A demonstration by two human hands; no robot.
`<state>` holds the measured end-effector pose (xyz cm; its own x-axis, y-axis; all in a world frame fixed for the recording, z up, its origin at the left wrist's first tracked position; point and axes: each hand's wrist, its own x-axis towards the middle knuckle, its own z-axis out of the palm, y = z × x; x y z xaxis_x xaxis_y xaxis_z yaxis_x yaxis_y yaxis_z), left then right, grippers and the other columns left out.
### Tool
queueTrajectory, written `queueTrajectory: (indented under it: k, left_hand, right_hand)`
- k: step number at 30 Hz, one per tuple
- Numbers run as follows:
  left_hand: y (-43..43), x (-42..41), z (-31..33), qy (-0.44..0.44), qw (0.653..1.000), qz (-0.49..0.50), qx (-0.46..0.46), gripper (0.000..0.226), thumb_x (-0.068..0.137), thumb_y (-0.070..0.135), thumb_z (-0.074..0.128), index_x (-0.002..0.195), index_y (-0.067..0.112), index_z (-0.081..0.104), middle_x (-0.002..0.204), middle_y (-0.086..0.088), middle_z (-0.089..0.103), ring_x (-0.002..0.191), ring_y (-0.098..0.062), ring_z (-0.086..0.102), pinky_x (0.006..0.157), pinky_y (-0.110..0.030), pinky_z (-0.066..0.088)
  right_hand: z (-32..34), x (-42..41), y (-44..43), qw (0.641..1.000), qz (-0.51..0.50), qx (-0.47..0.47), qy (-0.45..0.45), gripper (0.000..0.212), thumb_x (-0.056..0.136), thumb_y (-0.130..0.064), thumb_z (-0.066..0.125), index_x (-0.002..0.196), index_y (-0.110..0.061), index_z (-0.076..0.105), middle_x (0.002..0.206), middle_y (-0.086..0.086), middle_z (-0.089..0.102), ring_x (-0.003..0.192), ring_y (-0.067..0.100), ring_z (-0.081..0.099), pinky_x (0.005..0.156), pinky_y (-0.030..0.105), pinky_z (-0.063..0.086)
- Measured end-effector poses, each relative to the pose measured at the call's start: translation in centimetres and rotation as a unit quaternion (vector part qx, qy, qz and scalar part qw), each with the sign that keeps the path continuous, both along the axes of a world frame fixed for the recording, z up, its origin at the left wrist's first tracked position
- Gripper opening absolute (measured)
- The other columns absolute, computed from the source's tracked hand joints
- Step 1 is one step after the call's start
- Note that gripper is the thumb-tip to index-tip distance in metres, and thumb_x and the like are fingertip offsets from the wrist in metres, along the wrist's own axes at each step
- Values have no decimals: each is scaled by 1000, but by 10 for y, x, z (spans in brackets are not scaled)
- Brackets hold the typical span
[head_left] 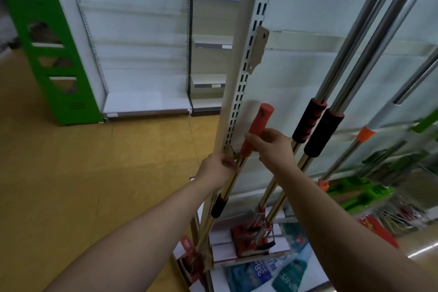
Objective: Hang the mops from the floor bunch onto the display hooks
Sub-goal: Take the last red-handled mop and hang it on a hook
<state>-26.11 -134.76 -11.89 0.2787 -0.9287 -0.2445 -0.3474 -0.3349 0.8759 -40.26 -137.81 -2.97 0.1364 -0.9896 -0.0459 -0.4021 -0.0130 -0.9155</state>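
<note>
A mop with a red top handle (260, 125) and a gold pole stands tilted against the slotted white upright (248, 73) of the display. My right hand (272, 144) grips the red handle from the right. My left hand (219, 166) holds the gold pole just below it, beside the upright. Two more mops with red-and-black foam grips (317, 130) hang to the right, their chrome poles (369, 31) running up out of view. Their red heads (253, 237) hang near the floor. No hook is visible at the top.
A green end panel (47, 54) and bare white shelving (142, 54) stand at the left across a yellow floor (94, 173). Green mop heads (360, 192) and an orange-collared pole (365, 134) crowd the right. Printed packages (272, 270) lie at the display's base.
</note>
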Motion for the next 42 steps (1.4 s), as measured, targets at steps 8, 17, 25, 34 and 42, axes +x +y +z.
queueTrajectory:
  k: [8, 17, 25, 34, 42]
  left_hand:
    - [13, 24, -7, 45, 998, -41, 17, 49, 73, 36, 74, 121, 25, 72, 117, 2, 74, 111, -23, 68, 98, -45, 57]
    - [39, 55, -1, 61, 989, -136, 19, 35, 94, 26, 70, 128, 23, 66, 129, 4, 70, 123, -17, 63, 112, -41, 45]
    - [59, 77, 16, 61, 985, -162, 25, 33, 96, 28, 68, 129, 25, 68, 126, 10, 70, 112, -5, 62, 96, -27, 44]
    - [74, 98, 56, 20, 984, -175, 13, 29, 94, 36, 69, 123, 36, 71, 114, 20, 74, 105, 5, 63, 86, -22, 44]
    - [87, 105, 91, 1, 983, -183, -33, 21, 92, 36, 71, 112, 41, 75, 112, 21, 76, 118, -4, 65, 115, -48, 40]
  right_hand:
    - [2, 17, 17, 998, 54, -20, 38, 31, 93, -38, 72, 118, -18, 69, 108, -4, 77, 95, 12, 75, 74, 25, 56]
    - [2, 35, 39, 996, 63, -46, 35, 24, 88, -44, 75, 104, -28, 70, 100, -5, 77, 95, 15, 75, 91, 47, 61]
    - [5, 50, 57, 994, 82, -73, 25, 19, 83, -50, 76, 94, -37, 68, 95, -8, 77, 91, 14, 75, 85, 49, 62]
    - [35, 62, 67, 991, 96, -91, -9, 35, 81, -54, 77, 102, -27, 71, 93, -2, 79, 86, 14, 78, 83, 48, 64]
    - [77, 61, 79, 984, 131, -110, -52, 23, 90, -38, 75, 101, -19, 70, 91, 2, 79, 80, 13, 79, 74, 28, 63]
